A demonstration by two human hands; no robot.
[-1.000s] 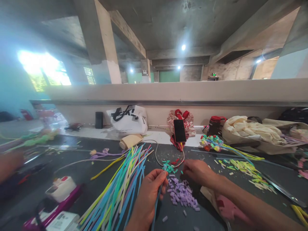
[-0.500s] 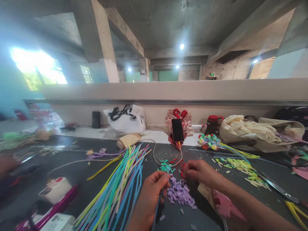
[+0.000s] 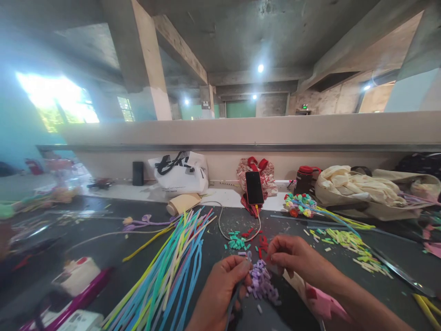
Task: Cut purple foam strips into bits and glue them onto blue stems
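My left hand (image 3: 225, 285) is closed in a pinch just left of a pile of short purple pieces (image 3: 262, 282). A thin bluish-grey strip runs down from its fingers, and a small pale purple bit shows at the fingertips. My right hand (image 3: 292, 255) is also closed, thumb against fingers, to the right of the pile near some red pieces (image 3: 262, 243); what it holds, if anything, is too small to make out. Short teal pieces (image 3: 237, 241) lie beyond my left hand. Long multicoloured strips (image 3: 172, 271) lie in a bundle to the left.
A phone (image 3: 254, 187) with a cable leans on a patterned bag. Scissors (image 3: 399, 271) and yellow-green pieces (image 3: 347, 243) lie right. Farther back are a white bag (image 3: 181, 172), a dark red bottle (image 3: 303, 179) and a cream cloth bag (image 3: 358, 188). A purple-handled item (image 3: 79, 294) lies left.
My left hand has shifted slightly right, over the edge of the purple pile. A pale purple bit now shows at its fingertips. My right hand has moved slightly right and down.
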